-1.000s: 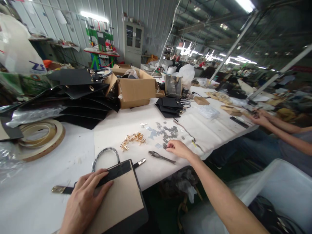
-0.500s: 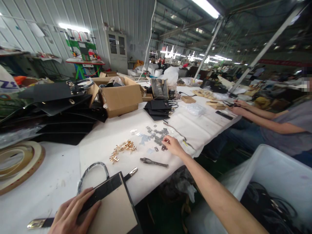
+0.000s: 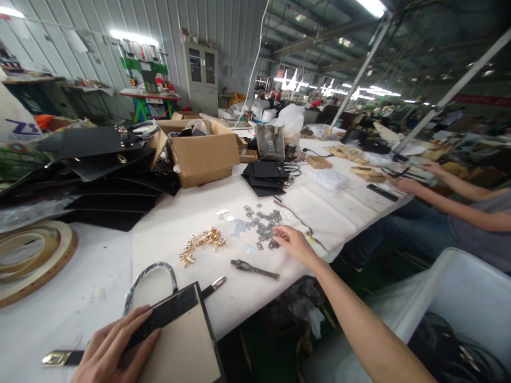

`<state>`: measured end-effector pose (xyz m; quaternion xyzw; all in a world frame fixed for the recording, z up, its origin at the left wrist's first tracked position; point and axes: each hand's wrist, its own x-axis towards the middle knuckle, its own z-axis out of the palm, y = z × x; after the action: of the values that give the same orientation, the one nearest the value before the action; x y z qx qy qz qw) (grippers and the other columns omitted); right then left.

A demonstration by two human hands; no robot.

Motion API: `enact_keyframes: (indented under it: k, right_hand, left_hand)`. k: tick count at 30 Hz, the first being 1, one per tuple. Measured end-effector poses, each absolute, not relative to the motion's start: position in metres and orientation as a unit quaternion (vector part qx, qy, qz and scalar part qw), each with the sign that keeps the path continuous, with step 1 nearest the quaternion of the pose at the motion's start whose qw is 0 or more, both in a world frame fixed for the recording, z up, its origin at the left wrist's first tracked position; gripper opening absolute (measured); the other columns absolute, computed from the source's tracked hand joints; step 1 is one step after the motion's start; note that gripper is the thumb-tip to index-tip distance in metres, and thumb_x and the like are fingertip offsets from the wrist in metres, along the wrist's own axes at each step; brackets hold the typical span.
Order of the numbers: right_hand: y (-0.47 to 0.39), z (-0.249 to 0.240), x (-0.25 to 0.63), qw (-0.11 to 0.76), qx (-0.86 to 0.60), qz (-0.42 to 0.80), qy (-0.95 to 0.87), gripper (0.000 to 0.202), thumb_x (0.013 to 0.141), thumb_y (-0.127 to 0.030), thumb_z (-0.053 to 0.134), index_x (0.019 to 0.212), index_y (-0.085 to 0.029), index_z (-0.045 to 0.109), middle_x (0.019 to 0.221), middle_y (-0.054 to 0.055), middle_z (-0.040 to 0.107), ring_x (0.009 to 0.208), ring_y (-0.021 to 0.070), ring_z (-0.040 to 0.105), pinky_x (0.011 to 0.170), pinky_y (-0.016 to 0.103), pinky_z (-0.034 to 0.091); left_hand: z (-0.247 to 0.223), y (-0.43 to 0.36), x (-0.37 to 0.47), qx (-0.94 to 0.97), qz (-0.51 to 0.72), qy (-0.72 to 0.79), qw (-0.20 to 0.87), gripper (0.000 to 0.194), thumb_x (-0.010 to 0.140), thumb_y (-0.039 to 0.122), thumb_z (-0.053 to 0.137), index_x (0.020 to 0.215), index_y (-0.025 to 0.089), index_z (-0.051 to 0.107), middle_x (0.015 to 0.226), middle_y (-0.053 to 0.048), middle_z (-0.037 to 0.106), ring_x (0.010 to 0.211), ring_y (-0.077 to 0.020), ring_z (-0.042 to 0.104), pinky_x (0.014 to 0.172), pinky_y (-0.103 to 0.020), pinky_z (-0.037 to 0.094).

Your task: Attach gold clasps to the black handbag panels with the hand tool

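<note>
My left hand (image 3: 115, 346) is wrapped over the edge of a black handbag (image 3: 186, 330) with a beige panel, thumb on the panel and fingers across the black strip. The bag's looped handle (image 3: 149, 271) is wrapped in clear film, and black straps with metal ends stick out on both sides. Farther right, my right hand (image 3: 293, 243) pinches its fingertips together over a pile of small dark metal plates (image 3: 263, 229); what lies between the fingertips is too small to make out. Nearby lie gold-coloured metal fittings (image 3: 205, 239) and a dark metal hand tool (image 3: 255, 269).
Rolls of tape (image 3: 64, 266) lie at the left, before stacked black bag pieces (image 3: 115, 197). A cardboard box (image 3: 203, 159) and more black bags (image 3: 265, 175) stand farther back. A white bin (image 3: 455, 287) is at the lower right. Another person's hands (image 3: 409, 186) work at the far right.
The whole view has shifted slightly. My right hand stays over the metal plates with its fingertips together, and my left hand keeps its hold on the handbag. The other person's hands have moved apart.
</note>
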<state>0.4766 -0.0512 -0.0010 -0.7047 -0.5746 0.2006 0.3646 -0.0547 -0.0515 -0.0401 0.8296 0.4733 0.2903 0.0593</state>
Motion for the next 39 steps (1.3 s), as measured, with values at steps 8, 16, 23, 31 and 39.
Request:
enact_keyframes:
  k: [8, 16, 23, 31, 39]
  right_hand:
    - [-0.022, 0.003, 0.47, 0.311, -0.691, 0.146, -0.636, 0.022, 0.091, -0.022, 0.066, 0.111, -0.024, 0.075, 0.108, 0.006, 0.074, 0.094, 0.0205, 0.07, 0.083, 0.032, 0.056]
    - [-0.009, 0.017, 0.462, 0.201, -0.693, 0.186, -0.667, 0.026, 0.084, -0.027, 0.076, 0.11, -0.023, 0.079, 0.102, 0.006, 0.077, 0.086, 0.0211, 0.07, 0.082, 0.031, 0.053]
    - [0.013, 0.02, 0.452, 0.213, -0.689, 0.175, -0.67, 0.017, 0.087, -0.025, 0.071, 0.101, -0.02, 0.078, 0.101, 0.006, 0.076, 0.085, 0.02, 0.07, 0.08, 0.029, 0.051]
    - [0.072, 0.028, 0.427, 0.218, -0.668, 0.184, -0.687, 0.021, 0.087, -0.02, 0.07, 0.105, -0.02, 0.078, 0.102, 0.006, 0.079, 0.089, 0.0206, 0.072, 0.084, 0.029, 0.052]
    - [0.089, 0.03, 0.425, 0.197, -0.651, 0.186, -0.709, 0.022, 0.085, -0.017, 0.068, 0.105, -0.02, 0.078, 0.106, 0.007, 0.08, 0.095, 0.0222, 0.074, 0.086, 0.029, 0.055]
  left_hand:
    - [-0.03, -0.055, -0.051, 0.829, 0.279, 0.48, 0.065, 0.051, 0.093, 0.067, 0.057, 0.129, 0.032, 0.066, 0.129, -0.002, 0.073, 0.117, -0.0303, 0.065, 0.097, -0.044, 0.057]
    - [-0.017, -0.056, -0.044, 0.83, 0.301, 0.467, 0.051, 0.04, 0.096, 0.058, 0.059, 0.124, 0.032, 0.068, 0.124, -0.001, 0.075, 0.111, -0.0282, 0.066, 0.091, -0.043, 0.059]
    - [-0.022, -0.056, -0.047, 0.831, 0.3, 0.464, 0.062, 0.037, 0.095, 0.052, 0.064, 0.125, 0.032, 0.067, 0.129, -0.001, 0.073, 0.116, -0.0293, 0.064, 0.095, -0.044, 0.058]
    - [-0.023, -0.055, -0.048, 0.835, 0.31, 0.452, 0.04, 0.037, 0.095, 0.05, 0.066, 0.127, 0.032, 0.066, 0.128, -0.002, 0.074, 0.113, -0.0281, 0.067, 0.092, -0.043, 0.063]
    - [-0.023, -0.055, -0.048, 0.825, 0.325, 0.459, 0.041, 0.035, 0.093, 0.051, 0.068, 0.124, 0.033, 0.069, 0.124, -0.001, 0.076, 0.11, -0.0267, 0.07, 0.089, -0.039, 0.065]
